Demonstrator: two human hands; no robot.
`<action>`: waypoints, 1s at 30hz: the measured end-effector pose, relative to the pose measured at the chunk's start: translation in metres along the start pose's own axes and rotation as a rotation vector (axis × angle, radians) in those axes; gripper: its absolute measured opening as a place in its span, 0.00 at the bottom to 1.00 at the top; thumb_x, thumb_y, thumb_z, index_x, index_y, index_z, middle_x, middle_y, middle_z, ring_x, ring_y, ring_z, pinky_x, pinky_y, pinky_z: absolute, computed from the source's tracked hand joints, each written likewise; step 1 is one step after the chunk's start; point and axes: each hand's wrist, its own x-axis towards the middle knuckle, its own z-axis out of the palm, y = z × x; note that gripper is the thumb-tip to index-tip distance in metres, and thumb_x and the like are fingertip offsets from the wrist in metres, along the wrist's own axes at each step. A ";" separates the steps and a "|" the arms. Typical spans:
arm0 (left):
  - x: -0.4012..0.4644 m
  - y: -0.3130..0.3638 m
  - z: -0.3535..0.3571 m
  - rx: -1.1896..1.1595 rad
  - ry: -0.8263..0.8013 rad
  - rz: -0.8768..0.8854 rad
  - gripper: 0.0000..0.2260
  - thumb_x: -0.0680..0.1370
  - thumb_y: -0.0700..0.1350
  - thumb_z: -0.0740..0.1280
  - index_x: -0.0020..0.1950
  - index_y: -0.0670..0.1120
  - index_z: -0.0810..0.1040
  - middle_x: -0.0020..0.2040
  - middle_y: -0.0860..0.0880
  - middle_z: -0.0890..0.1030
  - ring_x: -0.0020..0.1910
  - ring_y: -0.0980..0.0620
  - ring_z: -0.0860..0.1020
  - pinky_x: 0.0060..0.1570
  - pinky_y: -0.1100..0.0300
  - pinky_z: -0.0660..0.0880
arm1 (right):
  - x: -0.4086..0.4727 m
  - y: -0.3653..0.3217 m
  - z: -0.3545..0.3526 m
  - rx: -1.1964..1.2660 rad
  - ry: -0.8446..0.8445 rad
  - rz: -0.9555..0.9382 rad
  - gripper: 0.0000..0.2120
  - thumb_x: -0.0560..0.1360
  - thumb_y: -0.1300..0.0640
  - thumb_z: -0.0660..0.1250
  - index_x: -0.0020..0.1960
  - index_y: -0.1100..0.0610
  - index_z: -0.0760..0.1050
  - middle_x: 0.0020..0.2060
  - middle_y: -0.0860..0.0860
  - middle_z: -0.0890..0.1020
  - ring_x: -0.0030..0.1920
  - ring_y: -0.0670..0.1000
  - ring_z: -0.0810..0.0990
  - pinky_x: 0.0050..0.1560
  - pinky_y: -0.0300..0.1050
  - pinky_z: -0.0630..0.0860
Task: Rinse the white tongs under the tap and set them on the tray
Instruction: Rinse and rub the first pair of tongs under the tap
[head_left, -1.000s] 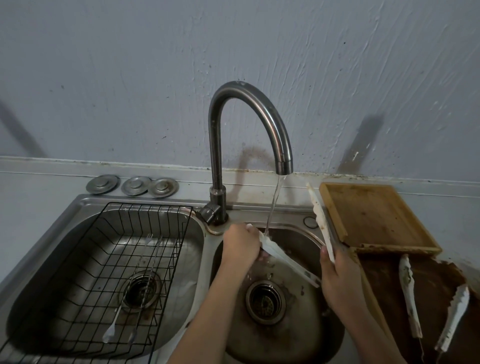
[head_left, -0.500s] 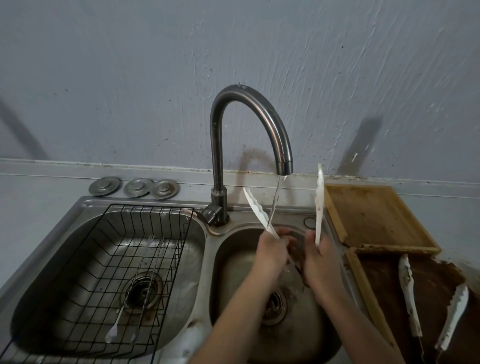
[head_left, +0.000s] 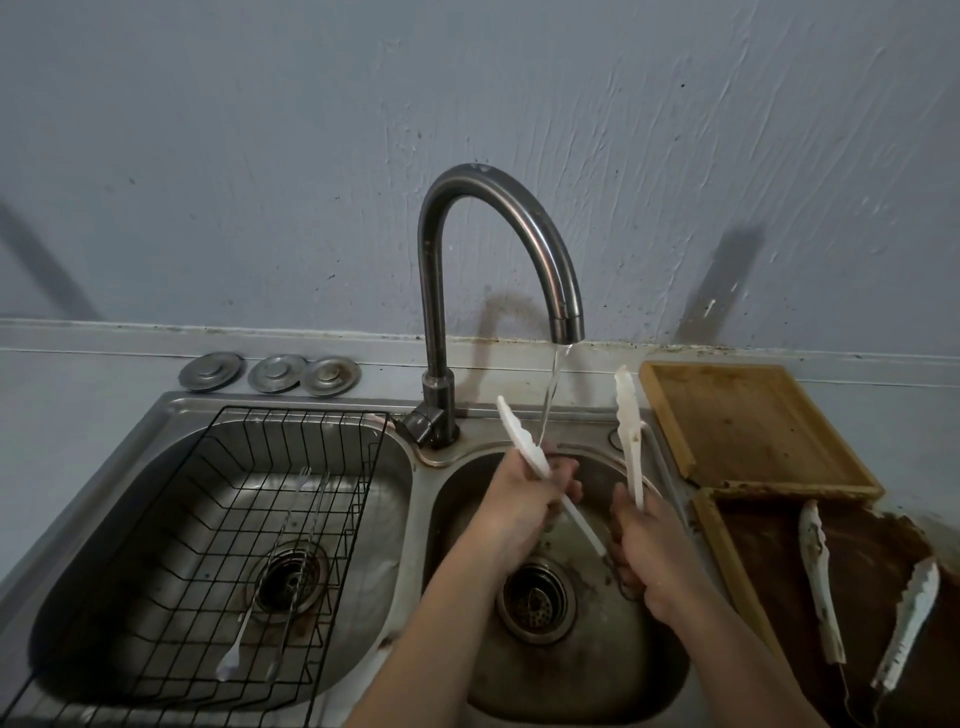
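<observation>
I hold the white tongs (head_left: 629, 431) spread in a V over the right sink basin (head_left: 582, 675), tips pointing up. My left hand (head_left: 524, 499) grips the left arm of the tongs near its toothed end. My right hand (head_left: 644, 551) grips the right arm lower down, near the hinge. Water runs from the curved metal tap (head_left: 519, 234) and falls between the two arms onto my left hand. A light wooden tray (head_left: 753, 421) lies on the counter right of the sink.
A second, dirtier pair of white tongs (head_left: 821, 582) lies on a dark wet wooden tray (head_left: 769, 571) at the right. The left basin holds a black wire rack (head_left: 197, 519) with long utensils (head_left: 244, 639). Three metal drain covers (head_left: 270, 371) sit behind it.
The tongs swung from lying across the basin to standing tips-up. My left hand slid along the left arm, and both hands came closer together under the stream.
</observation>
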 end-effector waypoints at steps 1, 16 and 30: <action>-0.001 -0.005 0.001 0.075 -0.059 -0.020 0.08 0.75 0.37 0.67 0.50 0.48 0.75 0.41 0.49 0.82 0.40 0.55 0.82 0.50 0.54 0.80 | 0.001 0.001 -0.002 -0.006 0.013 0.016 0.13 0.79 0.49 0.55 0.43 0.56 0.72 0.24 0.49 0.68 0.21 0.46 0.65 0.19 0.39 0.61; 0.014 0.020 -0.009 -0.173 0.075 0.143 0.09 0.73 0.40 0.70 0.53 0.41 0.79 0.38 0.50 0.85 0.43 0.53 0.83 0.42 0.61 0.80 | -0.005 -0.002 0.000 -0.054 0.029 0.021 0.13 0.79 0.49 0.56 0.43 0.56 0.71 0.25 0.49 0.69 0.22 0.46 0.66 0.19 0.39 0.63; -0.006 0.030 -0.031 0.001 0.057 0.133 0.06 0.74 0.39 0.69 0.48 0.37 0.80 0.39 0.44 0.85 0.40 0.48 0.82 0.39 0.58 0.80 | 0.007 -0.026 0.031 0.153 -0.221 0.117 0.12 0.79 0.52 0.58 0.49 0.60 0.76 0.24 0.50 0.79 0.20 0.45 0.73 0.19 0.38 0.67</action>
